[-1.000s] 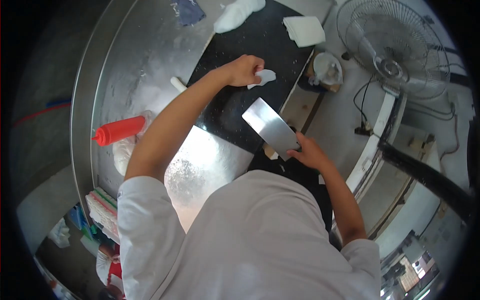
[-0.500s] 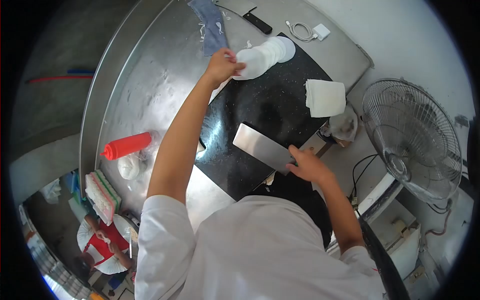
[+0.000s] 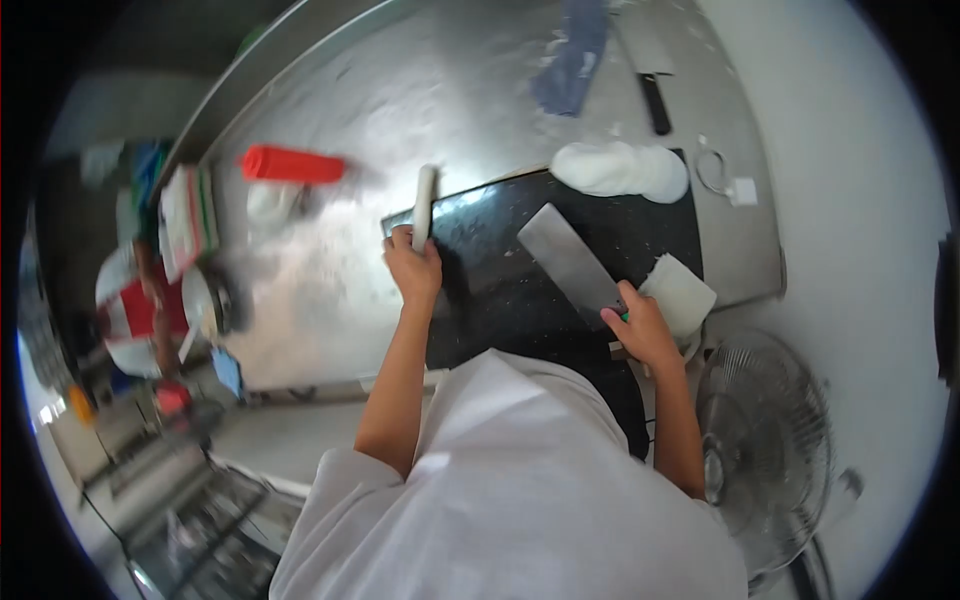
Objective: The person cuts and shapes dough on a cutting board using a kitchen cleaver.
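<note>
Rolling pin (image 3: 424,205) lies at the left edge of the black board (image 3: 500,300), pointing away from me, partly on the steel table (image 3: 330,260). My left hand (image 3: 413,268) is closed round its near end. The frame is blurred, so I can't say how firm that grip is. Holding it by the end keeps my wrist off the floury table.

My right hand (image 3: 640,330) is wrapped round the handle of the cleaver (image 3: 570,262). The wide blade slants up and left across the board with its flat face up. I can't tell whether it rests on the stone or hangs just above it. Held flat like that, the edge is turned away from my other arm.

At the board's far right corner sits a pile of dough rounds (image 3: 620,170), out of the blade's way. A folded white cloth (image 3: 682,290) lies just beside my right hand, within easy reach. Further off on the table are a red bottle (image 3: 292,165) on its side and a second knife (image 3: 655,100). A fan (image 3: 770,450) stands to my right, and another person (image 3: 140,310) is at work below on my left.
</note>
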Action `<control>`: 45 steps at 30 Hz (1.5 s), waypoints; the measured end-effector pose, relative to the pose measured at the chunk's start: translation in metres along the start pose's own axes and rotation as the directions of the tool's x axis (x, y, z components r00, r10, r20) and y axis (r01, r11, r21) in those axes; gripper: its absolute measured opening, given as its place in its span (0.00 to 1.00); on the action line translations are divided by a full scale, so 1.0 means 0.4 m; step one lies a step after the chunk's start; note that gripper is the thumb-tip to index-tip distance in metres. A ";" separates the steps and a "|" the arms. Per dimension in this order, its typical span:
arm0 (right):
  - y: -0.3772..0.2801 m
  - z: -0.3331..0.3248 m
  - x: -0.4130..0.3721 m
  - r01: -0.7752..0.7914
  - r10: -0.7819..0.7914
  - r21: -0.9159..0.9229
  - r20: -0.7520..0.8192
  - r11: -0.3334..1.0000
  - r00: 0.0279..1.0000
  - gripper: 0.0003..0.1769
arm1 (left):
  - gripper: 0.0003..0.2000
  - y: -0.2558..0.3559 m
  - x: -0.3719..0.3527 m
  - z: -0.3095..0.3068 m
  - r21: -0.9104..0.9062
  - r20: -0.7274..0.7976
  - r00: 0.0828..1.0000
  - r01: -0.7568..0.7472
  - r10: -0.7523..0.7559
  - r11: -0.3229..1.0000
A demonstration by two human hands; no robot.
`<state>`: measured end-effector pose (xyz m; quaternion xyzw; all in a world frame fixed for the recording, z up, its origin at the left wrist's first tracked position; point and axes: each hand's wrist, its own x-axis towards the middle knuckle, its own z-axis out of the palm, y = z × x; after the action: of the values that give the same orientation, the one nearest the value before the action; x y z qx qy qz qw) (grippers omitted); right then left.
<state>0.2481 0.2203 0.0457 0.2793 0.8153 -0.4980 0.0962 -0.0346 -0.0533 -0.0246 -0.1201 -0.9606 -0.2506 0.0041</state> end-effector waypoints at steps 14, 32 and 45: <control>-0.310 0.149 0.161 0.410 -0.284 -0.478 0.315 0.777 0.906 0.18 | 0.13 -0.095 -0.193 -0.094 -0.388 -0.137 0.980 -0.187 0.144 0.903; -0.168 0.399 -0.111 0.038 -0.067 -0.169 -0.171 0.985 0.983 0.21 | 0.09 -0.089 -0.177 -0.179 -0.631 0.154 0.937 -0.152 0.315 0.761; -0.142 0.659 -0.579 -0.362 0.509 0.364 -0.692 0.858 0.512 0.23 | 0.21 0.166 -0.143 -0.022 -0.117 0.899 0.166 -0.802 0.406 0.586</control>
<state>0.3757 -0.1110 0.0615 0.6669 0.6328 -0.3585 -0.1621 0.0358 -0.0146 0.0112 -0.6063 -0.7108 0.0671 -0.3503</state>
